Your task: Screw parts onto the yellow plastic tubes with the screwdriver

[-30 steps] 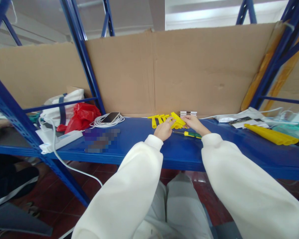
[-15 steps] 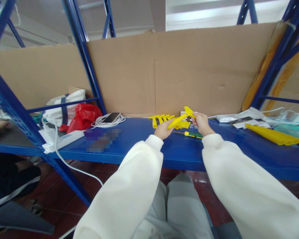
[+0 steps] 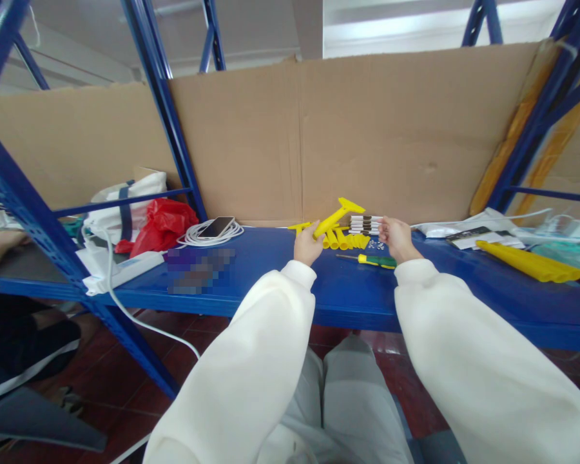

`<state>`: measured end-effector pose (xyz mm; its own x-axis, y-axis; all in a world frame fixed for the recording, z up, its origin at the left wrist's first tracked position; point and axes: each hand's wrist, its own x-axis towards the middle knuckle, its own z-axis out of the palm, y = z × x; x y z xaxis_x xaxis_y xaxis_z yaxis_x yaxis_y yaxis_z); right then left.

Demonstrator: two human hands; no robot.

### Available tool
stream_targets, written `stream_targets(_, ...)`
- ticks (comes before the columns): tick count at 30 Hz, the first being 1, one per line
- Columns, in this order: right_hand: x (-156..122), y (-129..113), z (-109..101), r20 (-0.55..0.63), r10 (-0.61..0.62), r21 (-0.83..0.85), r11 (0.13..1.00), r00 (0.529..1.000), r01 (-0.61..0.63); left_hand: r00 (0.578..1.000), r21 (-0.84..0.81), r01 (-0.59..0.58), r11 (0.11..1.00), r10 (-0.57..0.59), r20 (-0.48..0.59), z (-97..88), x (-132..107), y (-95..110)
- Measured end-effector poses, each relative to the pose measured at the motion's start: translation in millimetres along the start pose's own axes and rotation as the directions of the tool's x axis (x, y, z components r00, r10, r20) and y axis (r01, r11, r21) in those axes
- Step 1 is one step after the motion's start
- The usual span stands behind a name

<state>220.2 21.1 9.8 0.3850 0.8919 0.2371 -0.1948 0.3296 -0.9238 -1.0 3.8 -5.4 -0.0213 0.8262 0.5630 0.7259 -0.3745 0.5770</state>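
Observation:
My left hand [image 3: 308,244] is closed around a yellow T-shaped plastic handle [image 3: 336,218], its crosspiece tilted up and to the right. Just below and behind it, several more yellow handles [image 3: 342,240] lie in a row on the blue shelf. My right hand [image 3: 396,237] has its fingers curled together at the right end of a stack of small white and dark pieces [image 3: 364,223]. Whatever its fingertips pinch is hidden. Small bright bits [image 3: 377,245] are scattered by that hand. A green and yellow screwdriver [image 3: 377,261] lies in front of them.
On the left sit a phone [image 3: 217,227] on a coiled white cable, a red plastic bag [image 3: 167,225] and a white power strip [image 3: 130,269]. Yellow plastic pieces [image 3: 531,261] lie at right. Cardboard [image 3: 391,135] stands behind; another person's arm [image 3: 0,248] shows far left.
My right hand has come away from the yellow handle's head and moved slightly right, beside the white stack. My left hand has shifted the handle a little to the left.

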Motion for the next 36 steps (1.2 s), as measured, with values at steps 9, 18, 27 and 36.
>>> stream_targets(9, 2.2, 6.9, -0.5, 0.04, 0.014, -0.138, 0.99, 0.999, -0.009, 0.873, 0.103, 0.476, 0.874, -0.454, -0.176, -23.6, 4.8, -15.8)
stream_targets(18, -0.8, 6.7, 1.6, 0.072, 0.037, -0.17, 0.985, 0.997, -0.024, 0.89, 0.19, 0.454, 0.871, -0.454, -0.046, -12.5, 10.1, -31.3)
stream_targets(27, 0.7, 10.1, 2.4, 0.09, 0.008, -0.213, 0.977, 0.996, 0.011, 0.919, 0.275, 0.394, 0.877, -0.384, -0.091, -6.6, 5.6, -29.5)
stream_targets(36, 0.1, 10.4, 1.7, 0.09, -0.001, -0.245, 0.969, 0.996, 0.024, 0.917, 0.248, 0.396, 0.884, -0.394, -0.057, -8.6, 5.3, -26.2)
